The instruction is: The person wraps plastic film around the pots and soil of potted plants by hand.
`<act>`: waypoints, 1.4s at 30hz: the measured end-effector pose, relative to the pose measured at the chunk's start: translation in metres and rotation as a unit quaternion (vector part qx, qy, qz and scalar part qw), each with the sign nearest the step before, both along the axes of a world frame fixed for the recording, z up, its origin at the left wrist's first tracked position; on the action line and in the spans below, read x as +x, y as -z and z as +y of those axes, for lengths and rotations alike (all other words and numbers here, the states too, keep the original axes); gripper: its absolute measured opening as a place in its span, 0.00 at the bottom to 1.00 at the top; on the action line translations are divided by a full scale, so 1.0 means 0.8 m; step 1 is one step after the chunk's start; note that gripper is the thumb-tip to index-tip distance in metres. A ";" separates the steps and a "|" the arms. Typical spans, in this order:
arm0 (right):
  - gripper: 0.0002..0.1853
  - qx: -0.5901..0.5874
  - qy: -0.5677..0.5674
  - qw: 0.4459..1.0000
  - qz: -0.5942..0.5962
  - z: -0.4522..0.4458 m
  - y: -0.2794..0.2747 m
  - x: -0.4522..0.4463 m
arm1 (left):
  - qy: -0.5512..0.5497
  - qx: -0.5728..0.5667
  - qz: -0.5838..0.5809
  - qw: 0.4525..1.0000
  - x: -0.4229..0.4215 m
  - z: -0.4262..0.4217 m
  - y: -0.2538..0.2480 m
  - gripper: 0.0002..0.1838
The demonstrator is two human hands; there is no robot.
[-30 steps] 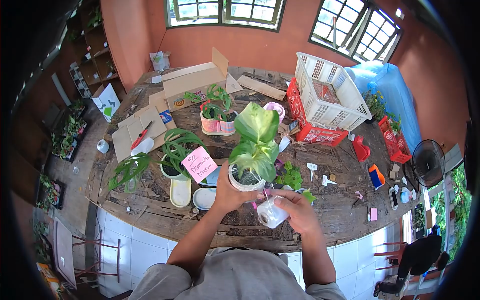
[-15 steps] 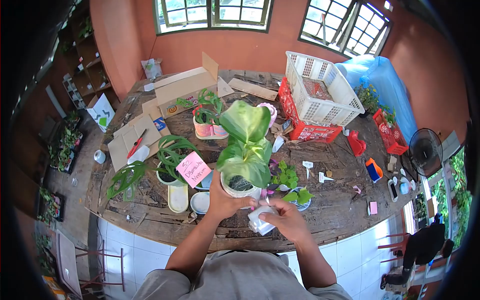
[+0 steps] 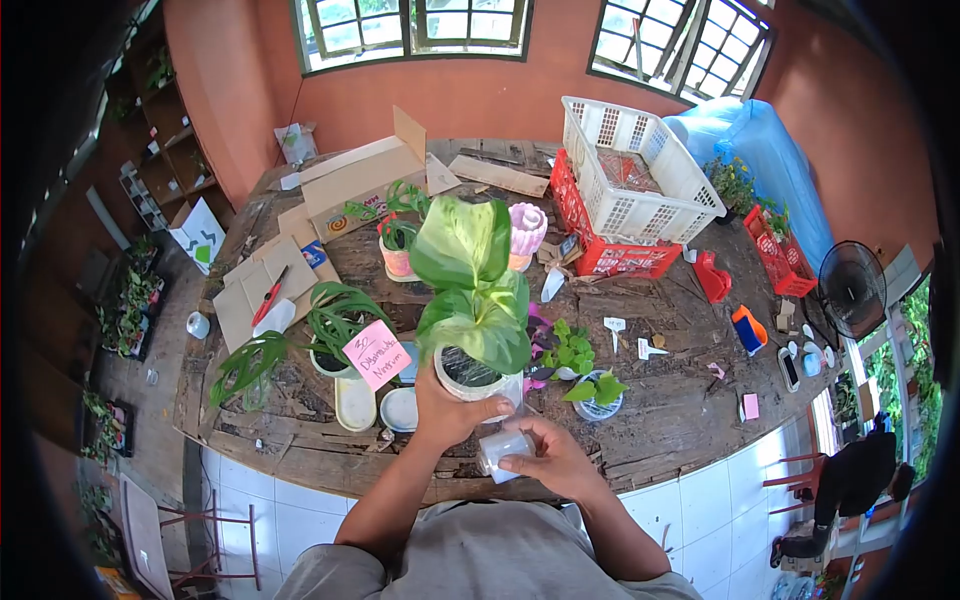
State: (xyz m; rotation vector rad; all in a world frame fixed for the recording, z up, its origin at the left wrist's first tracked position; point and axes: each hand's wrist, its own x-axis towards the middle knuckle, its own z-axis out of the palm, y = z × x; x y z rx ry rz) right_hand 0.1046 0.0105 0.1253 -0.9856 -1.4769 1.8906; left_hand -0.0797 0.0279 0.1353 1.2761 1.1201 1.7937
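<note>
My left hand is wrapped round a white pot holding a plant with broad, cream-streaked green leaves. Between the fingers and thumb of my right hand is a roll of clear plastic film, just below the pot. A thin translucent strip seems to run from the roll up to the pot's right side. A pink note with handwriting stands left of the pot, by a trailing green plant. Two pale saucers lie near my left hand.
Right of the pot sit purple and green seedlings and a small potted plant. White plant labels lie beyond. A white crate rests on a red crate. Cut cardboard and a red cutter are at left.
Both hands, the potted plant and the film roll have shifted slightly left in view. The roll is turned differently, and a translucent strip shows more clearly beside the pot.
</note>
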 end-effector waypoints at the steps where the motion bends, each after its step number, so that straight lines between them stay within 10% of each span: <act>1: 0.23 -0.002 -0.031 0.999 -0.021 0.005 0.002 0.000 | 0.023 -0.006 -0.043 0.999 0.003 -0.001 -0.002 0.50; 15: 0.26 0.224 -0.041 0.974 0.004 0.155 -0.031 -0.016 | 0.192 -0.080 -0.075 0.975 0.012 -0.015 -0.010 0.49; 17: 0.22 0.000 0.051 0.975 0.216 0.164 -0.046 -0.015 | 0.191 -0.083 -0.084 0.974 0.013 -0.012 0.000 0.49; 25: 0.18 -0.093 0.103 0.917 0.374 0.141 -0.072 -0.032 | 0.090 -0.066 0.012 0.994 0.029 0.008 0.018 0.49; 32: 0.18 -0.053 0.250 0.921 0.295 0.133 -0.056 -0.027 | 0.090 -0.030 0.034 0.995 0.048 -0.002 0.038 0.58; 39: 0.19 -0.108 0.128 0.914 0.369 0.129 -0.053 -0.025 | 0.232 -0.005 0.139 0.963 0.017 0.013 0.045 0.54; 42: 0.19 -0.096 0.127 0.912 0.377 0.130 -0.047 -0.017 | 0.214 -0.008 -0.030 0.976 0.028 0.004 0.052 0.51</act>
